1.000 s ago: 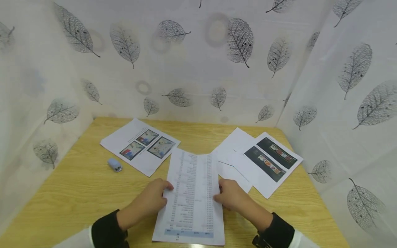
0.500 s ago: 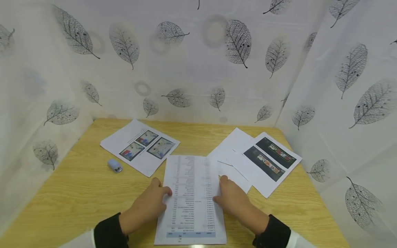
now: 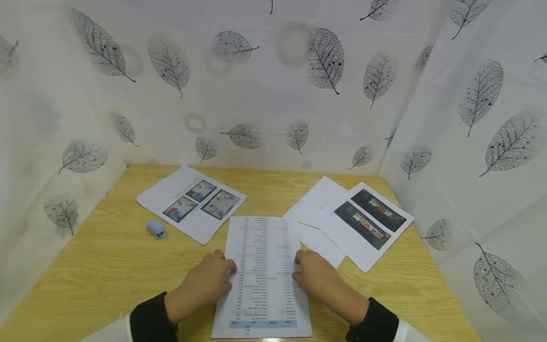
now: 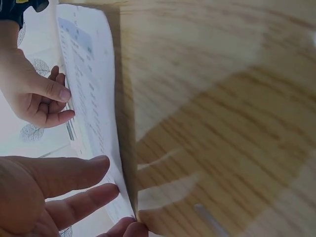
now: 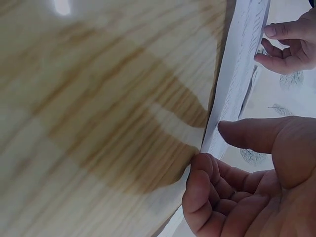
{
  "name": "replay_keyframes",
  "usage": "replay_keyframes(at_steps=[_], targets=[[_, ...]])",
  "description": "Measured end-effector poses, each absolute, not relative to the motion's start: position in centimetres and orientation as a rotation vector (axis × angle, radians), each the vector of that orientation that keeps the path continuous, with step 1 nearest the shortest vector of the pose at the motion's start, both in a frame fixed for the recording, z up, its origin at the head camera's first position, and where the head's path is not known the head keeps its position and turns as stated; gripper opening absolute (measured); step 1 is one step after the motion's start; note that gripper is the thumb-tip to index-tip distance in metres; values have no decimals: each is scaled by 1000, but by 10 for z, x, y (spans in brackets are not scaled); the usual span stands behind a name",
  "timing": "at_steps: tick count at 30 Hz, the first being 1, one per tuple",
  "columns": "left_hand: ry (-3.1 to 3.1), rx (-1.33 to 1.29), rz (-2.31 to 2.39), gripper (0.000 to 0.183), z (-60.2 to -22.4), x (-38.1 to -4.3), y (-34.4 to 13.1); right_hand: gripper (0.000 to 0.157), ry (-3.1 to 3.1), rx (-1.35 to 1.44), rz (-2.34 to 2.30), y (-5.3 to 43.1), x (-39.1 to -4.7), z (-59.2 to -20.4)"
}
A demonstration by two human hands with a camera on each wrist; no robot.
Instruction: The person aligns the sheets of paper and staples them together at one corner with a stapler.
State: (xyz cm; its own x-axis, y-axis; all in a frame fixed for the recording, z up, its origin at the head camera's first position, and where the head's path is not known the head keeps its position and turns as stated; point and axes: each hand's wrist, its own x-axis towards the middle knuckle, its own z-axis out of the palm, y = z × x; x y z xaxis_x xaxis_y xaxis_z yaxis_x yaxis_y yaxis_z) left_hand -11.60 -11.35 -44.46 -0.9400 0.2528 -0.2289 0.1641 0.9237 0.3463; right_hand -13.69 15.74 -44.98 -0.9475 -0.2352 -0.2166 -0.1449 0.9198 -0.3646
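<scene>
A stack of printed paper (image 3: 267,285), with rows of text and a blue band at its near end, lies lengthwise on the table in front of me. At its left edge is my left hand (image 3: 205,281), fingers loosely bent; in the left wrist view the thumb and index finger stand apart and other fingertips touch the paper's edge. My right hand (image 3: 322,280) is at the right edge. In the right wrist view its thumb (image 5: 249,134) lies over the paper's margin, apart from the bent fingers, whose tips meet the edge at the tabletop.
Sheets with three photos (image 3: 192,204) lie at the back left of the wooden table (image 3: 98,266). A small pale-purple stapler (image 3: 156,229) is nearby. To the right, a sheet with two dark pictures (image 3: 372,223) overlaps other white sheets (image 3: 314,209). Leaf-patterned curtains (image 3: 256,95) enclose the table.
The far end of the paper stack has come down from a raised, bowed position and now lies flat. Both hands stay at its sides, with their fingers shifted slightly toward me.
</scene>
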Motion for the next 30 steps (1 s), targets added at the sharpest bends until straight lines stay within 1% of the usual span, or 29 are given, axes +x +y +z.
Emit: replay_keyframes(at_steps=[7,12,16,21,30], targets=[[2802,274,501,37,-436,-126,-107,27,2851,-258,-595,166,-137,-448],[2848,297,501,48,-426,-138,-99,31,2935,-220,-613,176,-141,-442],[2878,345,506,53,-415,-150,-86,34,2999,-150,-604,189,-146,-435],[2843,398,601,55,-404,-172,-63,37,3078,-75,-583,214,-152,-423],[2727,502,746,60,-386,-228,-12,49,3064,133,-683,273,-167,-406]])
